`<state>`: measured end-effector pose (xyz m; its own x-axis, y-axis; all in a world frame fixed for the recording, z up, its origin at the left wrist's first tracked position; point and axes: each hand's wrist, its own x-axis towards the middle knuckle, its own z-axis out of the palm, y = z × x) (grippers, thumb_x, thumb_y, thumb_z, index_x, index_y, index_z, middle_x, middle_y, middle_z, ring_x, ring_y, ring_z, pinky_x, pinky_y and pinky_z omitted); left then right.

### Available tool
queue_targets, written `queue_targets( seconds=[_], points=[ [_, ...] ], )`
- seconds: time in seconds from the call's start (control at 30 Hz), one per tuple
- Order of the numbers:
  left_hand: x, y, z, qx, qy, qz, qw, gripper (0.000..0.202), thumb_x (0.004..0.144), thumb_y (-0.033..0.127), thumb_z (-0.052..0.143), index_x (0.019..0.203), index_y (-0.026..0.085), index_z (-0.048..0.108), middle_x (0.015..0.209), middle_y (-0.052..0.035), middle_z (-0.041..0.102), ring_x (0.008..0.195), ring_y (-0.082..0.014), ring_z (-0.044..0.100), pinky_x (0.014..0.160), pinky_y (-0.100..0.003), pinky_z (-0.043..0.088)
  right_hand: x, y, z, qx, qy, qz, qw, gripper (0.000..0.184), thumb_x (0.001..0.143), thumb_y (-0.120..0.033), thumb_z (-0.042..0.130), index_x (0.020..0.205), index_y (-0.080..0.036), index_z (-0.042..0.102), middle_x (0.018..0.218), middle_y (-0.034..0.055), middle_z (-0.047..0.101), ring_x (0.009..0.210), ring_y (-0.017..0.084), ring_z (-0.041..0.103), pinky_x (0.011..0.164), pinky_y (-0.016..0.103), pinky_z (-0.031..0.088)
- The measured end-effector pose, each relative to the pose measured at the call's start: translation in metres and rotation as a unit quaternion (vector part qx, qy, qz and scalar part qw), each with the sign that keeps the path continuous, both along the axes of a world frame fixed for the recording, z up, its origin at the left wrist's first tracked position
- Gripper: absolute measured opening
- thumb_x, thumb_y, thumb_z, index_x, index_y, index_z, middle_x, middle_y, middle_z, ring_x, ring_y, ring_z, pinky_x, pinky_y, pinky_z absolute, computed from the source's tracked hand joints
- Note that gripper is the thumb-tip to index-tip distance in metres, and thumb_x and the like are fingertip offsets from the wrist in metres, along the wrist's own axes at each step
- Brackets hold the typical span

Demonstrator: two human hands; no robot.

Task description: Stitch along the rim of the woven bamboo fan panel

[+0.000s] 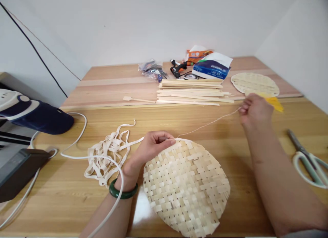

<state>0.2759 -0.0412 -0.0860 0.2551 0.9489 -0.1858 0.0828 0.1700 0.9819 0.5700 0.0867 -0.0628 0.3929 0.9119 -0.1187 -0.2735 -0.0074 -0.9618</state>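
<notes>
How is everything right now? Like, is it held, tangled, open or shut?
Left hand: pinching the woven disc by its edge
Right hand: closed on the thread
Woven disc: held, near edge ragged
Thread: drawn out, slightly curved
White tape: tangled heap
Scissors: lying down, blades together
Wooden strips: loosely piled

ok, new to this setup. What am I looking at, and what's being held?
No machine here: these are one person's bare hands, seen by a camera worn on their head, looking forward and down. The left hand grips the top edge of a round woven mat; the right hand holds a thin thread that runs to that edge. On the wooden table lie loose white tape, with one strand reaching the left hand, scissors at right, and flat strips and another woven round farther back.
</notes>
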Motion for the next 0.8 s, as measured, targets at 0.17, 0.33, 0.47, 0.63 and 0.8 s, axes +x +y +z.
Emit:
queue_targets(
  seconds=[0.17, 0.33, 0.47, 0.63, 0.8],
  points=[
    [-0.001, 0.001, 0.001, -0.004, -0.006, 0.008, 1.0, 0.023, 0.079, 0.037, 0.069, 0.075, 0.014, 0.067, 0.067, 0.0009, 0.061, 0.057, -0.0077, 0.047, 0.052, -0.019, 0.035, -0.064, -0.032, -0.006, -0.051, -0.063, 0.297, 0.951, 0.016, 0.072, -0.023, 0.068, 0.087, -0.017, 0.069, 0.051, -0.0051, 0.05, 0.04, 0.005, 0.037, 0.038, 0.02, 0.03],
    [-0.003, 0.002, 0.001, 0.004, 0.008, 0.018, 1.0, 0.024, 0.08, 0.037, 0.069, 0.075, 0.014, 0.068, 0.069, -0.0003, 0.062, 0.06, -0.0088, 0.048, 0.055, -0.021, 0.036, -0.097, -0.058, -0.015, 0.008, -0.213, 0.567, 0.796, 0.029, 0.085, -0.041, 0.058, 0.103, -0.024, 0.074, 0.085, 0.0024, 0.072, 0.074, 0.015, 0.062, 0.069, 0.028, 0.048],
    [-0.004, 0.001, 0.0, -0.007, 0.025, 0.016, 1.0, 0.026, 0.079, 0.04, 0.069, 0.077, 0.014, 0.07, 0.061, 0.0017, 0.058, 0.053, -0.0079, 0.044, 0.049, -0.021, 0.031, -0.094, -0.056, -0.018, -0.028, -0.202, 0.613, 0.763, 0.029, 0.083, -0.044, 0.06, 0.098, -0.024, 0.075, 0.104, 0.0022, 0.073, 0.095, 0.019, 0.063, 0.081, 0.03, 0.047],
    [-0.003, 0.001, 0.0, -0.015, 0.02, 0.02, 0.999, 0.025, 0.079, 0.039, 0.069, 0.078, 0.014, 0.069, 0.064, 0.0011, 0.06, 0.054, -0.0078, 0.046, 0.049, -0.02, 0.033, -0.087, -0.052, -0.015, -0.027, -0.227, 0.611, 0.758, 0.029, 0.082, -0.045, 0.061, 0.087, -0.02, 0.074, 0.085, 0.0017, 0.07, 0.078, 0.015, 0.058, 0.069, 0.027, 0.043],
    [-0.001, 0.002, 0.001, -0.002, 0.018, 0.02, 1.0, 0.024, 0.079, 0.037, 0.07, 0.076, 0.014, 0.069, 0.065, 0.0012, 0.061, 0.056, -0.0074, 0.047, 0.05, -0.019, 0.035, -0.086, -0.051, -0.02, -0.023, -0.244, 0.598, 0.763, 0.033, 0.082, -0.051, 0.06, 0.084, -0.02, 0.072, 0.08, 0.0006, 0.066, 0.071, 0.014, 0.054, 0.064, 0.026, 0.04]
  ],
)
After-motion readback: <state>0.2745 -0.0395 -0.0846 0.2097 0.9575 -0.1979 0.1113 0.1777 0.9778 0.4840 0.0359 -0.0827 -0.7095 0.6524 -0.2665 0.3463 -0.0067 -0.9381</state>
